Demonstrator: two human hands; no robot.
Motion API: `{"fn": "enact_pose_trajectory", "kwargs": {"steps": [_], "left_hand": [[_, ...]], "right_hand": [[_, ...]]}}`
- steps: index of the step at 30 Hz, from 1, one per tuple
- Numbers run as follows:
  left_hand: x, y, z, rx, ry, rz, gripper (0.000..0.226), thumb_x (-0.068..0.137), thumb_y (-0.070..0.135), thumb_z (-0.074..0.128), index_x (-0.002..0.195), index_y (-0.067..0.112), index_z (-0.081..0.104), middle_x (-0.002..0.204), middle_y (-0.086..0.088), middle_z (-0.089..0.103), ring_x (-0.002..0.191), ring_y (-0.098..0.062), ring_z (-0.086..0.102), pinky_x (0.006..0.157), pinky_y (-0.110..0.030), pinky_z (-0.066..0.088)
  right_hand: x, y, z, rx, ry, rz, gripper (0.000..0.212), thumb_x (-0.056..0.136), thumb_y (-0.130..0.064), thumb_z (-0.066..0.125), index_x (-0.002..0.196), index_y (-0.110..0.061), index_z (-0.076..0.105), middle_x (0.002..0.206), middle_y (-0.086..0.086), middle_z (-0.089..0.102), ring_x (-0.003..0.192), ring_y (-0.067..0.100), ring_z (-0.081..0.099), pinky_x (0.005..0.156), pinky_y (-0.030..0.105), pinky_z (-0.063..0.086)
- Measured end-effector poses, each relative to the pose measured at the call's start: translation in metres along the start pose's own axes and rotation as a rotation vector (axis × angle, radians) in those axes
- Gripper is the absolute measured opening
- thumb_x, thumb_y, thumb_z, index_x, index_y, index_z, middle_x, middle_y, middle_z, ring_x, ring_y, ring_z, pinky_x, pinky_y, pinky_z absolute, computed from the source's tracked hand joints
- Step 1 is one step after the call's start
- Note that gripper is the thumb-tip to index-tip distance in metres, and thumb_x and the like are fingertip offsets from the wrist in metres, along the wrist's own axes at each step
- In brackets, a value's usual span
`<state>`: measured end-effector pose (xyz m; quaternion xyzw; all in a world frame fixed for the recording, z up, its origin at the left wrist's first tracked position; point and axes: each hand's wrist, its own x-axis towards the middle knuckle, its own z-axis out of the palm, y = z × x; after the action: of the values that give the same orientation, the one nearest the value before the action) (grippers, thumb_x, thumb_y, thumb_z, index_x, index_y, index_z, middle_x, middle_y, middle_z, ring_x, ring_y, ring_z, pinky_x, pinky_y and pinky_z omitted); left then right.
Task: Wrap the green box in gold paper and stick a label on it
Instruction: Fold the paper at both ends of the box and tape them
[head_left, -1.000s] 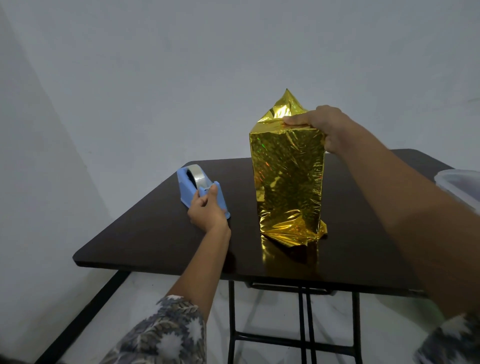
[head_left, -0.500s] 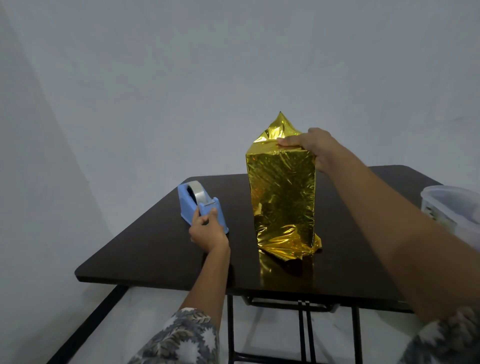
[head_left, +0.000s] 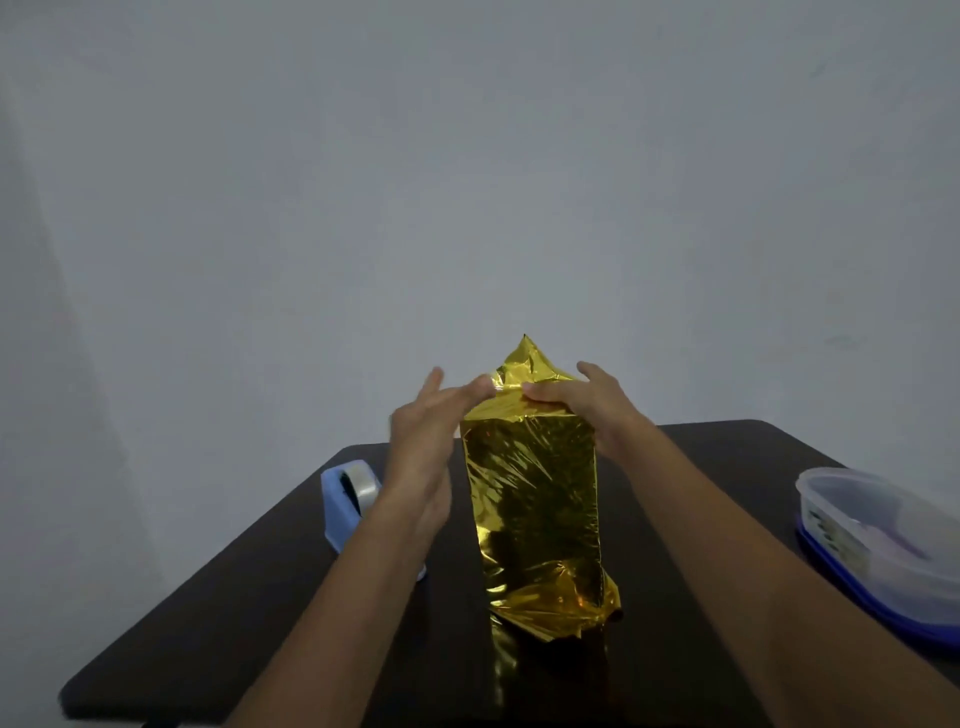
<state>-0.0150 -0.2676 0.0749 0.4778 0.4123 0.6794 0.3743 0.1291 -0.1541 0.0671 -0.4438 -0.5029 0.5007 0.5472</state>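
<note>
No legible txt, brand or nr anywhere: only a faint printed patch on the side of the clear plastic container (head_left: 831, 527), too blurred to read, & no readable print on the gold-wrapped box (head_left: 530, 493) or blue tape dispenser (head_left: 337, 519).

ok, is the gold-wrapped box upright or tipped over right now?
Upright. The gold-wrapped box stands on end on the dark table; the right hand presses its top fold, the left hand touches the same fold.
</note>
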Motion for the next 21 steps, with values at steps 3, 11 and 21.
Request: {"fn": "enact_pose_trajectory", "kwargs": {"steps": [3, 11, 21], "left_hand": [[0.019, 0.004, 0.015, 0.014, -0.063, -0.138, 0.043, 0.078, 0.020, 0.075, 0.117, 0.003, 0.065, 0.152, 0.001, 0.033, 0.105, -0.012, 0.054, 0.056, -0.015, 0.049], [0.036, -0.001, 0.019, 0.064, 0.015, -0.224, 0.051, 0.075, 0.018, 0.079, 0.119, 0.000, 0.060, 0.097, -0.004, 0.066, 0.073, -0.015, 0.066, 0.049, -0.022, 0.053], [0.048, -0.020, 0.015, 0.192, 0.033, -0.135, 0.037, 0.074, 0.020, 0.079, 0.102, -0.001, 0.066, 0.088, -0.009, 0.063, 0.089, -0.027, 0.066, 0.077, -0.036, 0.057]], "right_hand": [[-0.003, 0.000, 0.001, -0.015, 0.022, -0.012, 0.105, 0.066, -0.026, 0.085, 0.148, -0.019, 0.021, 0.145, 0.015, 0.037, 0.124, 0.034, 0.047, 0.099, 0.050, 0.046], [-0.007, 0.000, 0.003, 0.001, 0.022, -0.029, 0.103, 0.067, -0.021, 0.084, 0.148, -0.018, 0.021, 0.146, 0.015, 0.036, 0.126, 0.033, 0.046, 0.101, 0.049, 0.044], [-0.008, -0.001, 0.003, -0.031, 0.027, -0.035, 0.101, 0.069, -0.023, 0.083, 0.148, -0.019, 0.021, 0.147, 0.014, 0.034, 0.126, 0.033, 0.045, 0.101, 0.049, 0.044]]}}
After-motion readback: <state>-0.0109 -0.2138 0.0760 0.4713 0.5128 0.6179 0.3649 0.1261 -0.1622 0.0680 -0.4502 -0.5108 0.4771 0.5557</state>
